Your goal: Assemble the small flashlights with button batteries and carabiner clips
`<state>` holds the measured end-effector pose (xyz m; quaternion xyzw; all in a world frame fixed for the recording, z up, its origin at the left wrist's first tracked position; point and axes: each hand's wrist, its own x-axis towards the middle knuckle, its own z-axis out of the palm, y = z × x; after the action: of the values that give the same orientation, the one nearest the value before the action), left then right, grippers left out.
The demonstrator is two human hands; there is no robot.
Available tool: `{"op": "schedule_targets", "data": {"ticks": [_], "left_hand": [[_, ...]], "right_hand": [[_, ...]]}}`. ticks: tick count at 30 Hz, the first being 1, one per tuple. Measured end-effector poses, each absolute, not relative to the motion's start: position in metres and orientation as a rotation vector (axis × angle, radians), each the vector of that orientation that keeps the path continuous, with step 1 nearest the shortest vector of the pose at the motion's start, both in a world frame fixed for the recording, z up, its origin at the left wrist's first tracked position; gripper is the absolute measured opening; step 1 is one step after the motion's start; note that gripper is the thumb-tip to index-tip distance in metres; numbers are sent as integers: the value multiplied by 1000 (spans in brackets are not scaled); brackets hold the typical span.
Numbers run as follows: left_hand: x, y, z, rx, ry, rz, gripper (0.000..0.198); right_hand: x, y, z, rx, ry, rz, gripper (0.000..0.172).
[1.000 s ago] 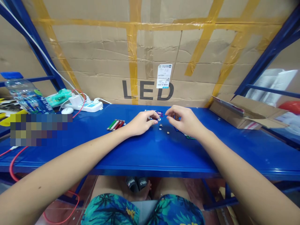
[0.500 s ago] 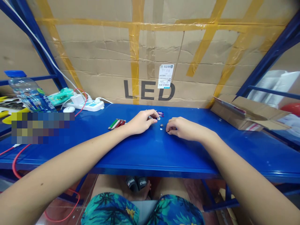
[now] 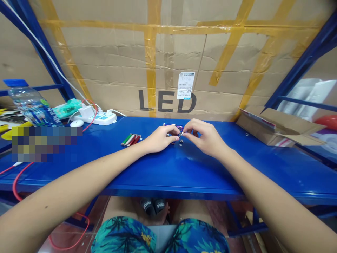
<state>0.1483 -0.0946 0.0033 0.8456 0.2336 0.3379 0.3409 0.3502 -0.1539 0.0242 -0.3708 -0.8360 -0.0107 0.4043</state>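
Over the blue table [image 3: 168, 172], my left hand [image 3: 163, 138] pinches a small part whose shape is too small to make out. My right hand [image 3: 204, 135] meets it from the right, thumb and forefinger closed at the same small part. Just below the fingertips lies a small dark metallic piece [image 3: 181, 141], with a small white disc [image 3: 180, 144] beside it. Thin blue and purple sticks [image 3: 172, 125] lie behind my hands, partly hidden. Left of my left hand is a row of green, silver and red cylinders [image 3: 131, 139].
An open cardboard box [image 3: 271, 130] sits at the right. At the left are a water bottle [image 3: 33, 102], a white power strip [image 3: 102, 118], a white round object [image 3: 77, 123] and red cables. A large cardboard sheet [image 3: 113, 70] stands behind the table.
My right hand has moved up and left from the table surface to the fingertips of my left hand. My left hand has stayed nearly in place.
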Motion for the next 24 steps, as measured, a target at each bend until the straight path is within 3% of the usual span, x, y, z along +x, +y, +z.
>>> {"op": "schedule_targets", "data": {"ticks": [17,24], "left_hand": [[149,-98,5,2166,581,841,7],[148,-99,7,2163,620,833,8]], "right_hand": [[351,-149,18,-840,-2187,-36,15],[353,-151,23,-919,-2083,6,7]]}}
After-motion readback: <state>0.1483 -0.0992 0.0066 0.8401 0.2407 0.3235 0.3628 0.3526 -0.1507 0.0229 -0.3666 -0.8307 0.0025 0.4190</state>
